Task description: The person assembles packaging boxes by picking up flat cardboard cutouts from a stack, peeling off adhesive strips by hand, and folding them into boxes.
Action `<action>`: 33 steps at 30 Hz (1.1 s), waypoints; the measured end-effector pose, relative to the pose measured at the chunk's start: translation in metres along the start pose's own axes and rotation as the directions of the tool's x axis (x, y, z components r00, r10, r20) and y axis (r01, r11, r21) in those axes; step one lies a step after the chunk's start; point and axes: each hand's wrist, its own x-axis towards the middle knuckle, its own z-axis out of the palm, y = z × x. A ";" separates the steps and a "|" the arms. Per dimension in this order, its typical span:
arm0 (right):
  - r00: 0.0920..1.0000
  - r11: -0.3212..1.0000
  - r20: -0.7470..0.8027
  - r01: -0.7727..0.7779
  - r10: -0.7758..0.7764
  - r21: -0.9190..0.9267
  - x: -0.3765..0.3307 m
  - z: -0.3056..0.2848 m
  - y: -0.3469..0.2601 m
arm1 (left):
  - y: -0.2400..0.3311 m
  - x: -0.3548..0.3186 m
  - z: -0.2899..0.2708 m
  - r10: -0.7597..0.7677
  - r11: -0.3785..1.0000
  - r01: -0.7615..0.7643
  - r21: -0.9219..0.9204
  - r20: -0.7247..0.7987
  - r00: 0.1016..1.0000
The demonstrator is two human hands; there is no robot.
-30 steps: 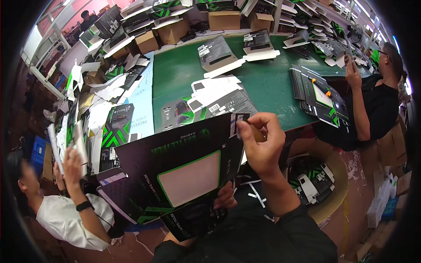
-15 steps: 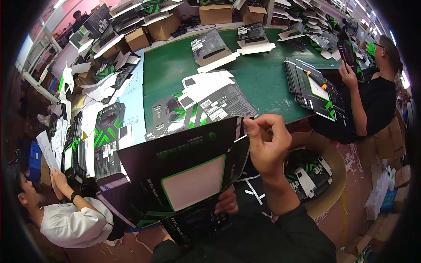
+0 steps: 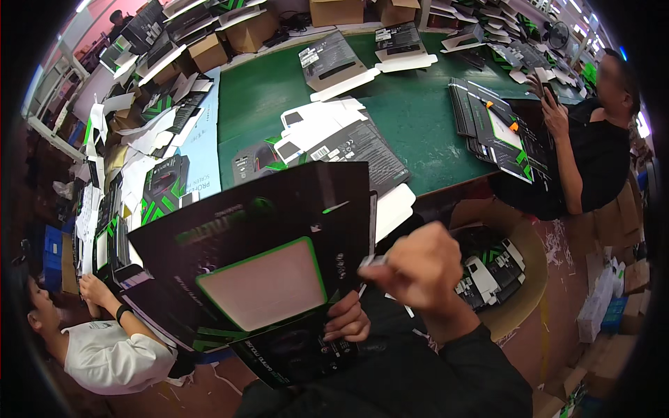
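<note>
A large black printed box sheet (image 3: 230,216) with green lines and a green-edged window (image 3: 268,285) is held upright close to me. Around its lower right edge my left hand (image 3: 347,319) is closed, fingers in front and the rest hidden behind the card. Below those fingers hangs a folded black flap with small print. Beside the sheet's right edge my right hand (image 3: 425,268), slightly blurred, is closed with a small whitish scrap (image 3: 371,262) at its fingertips. What the scrap is cannot be made out.
On the green table (image 3: 265,90) lie flat printed cartons (image 3: 366,153) and a stack of black sheets (image 3: 491,129). A large cardboard bin (image 3: 533,303) with cut pieces stands at my right. One co-worker (image 3: 111,348) is at left, another (image 3: 592,153) at right.
My right hand has come away from the sheet's upper right corner, moving down with a small scrap. The sheet has shifted left and tilted. The right co-worker has brought both hands together.
</note>
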 end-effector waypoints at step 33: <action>0.853 1.000 0.522 -0.011 0.017 -0.014 -0.085 0.029 -0.008 | 0.108 -0.046 0.099 0.428 0.669 -0.424 0.611 0.150 0.891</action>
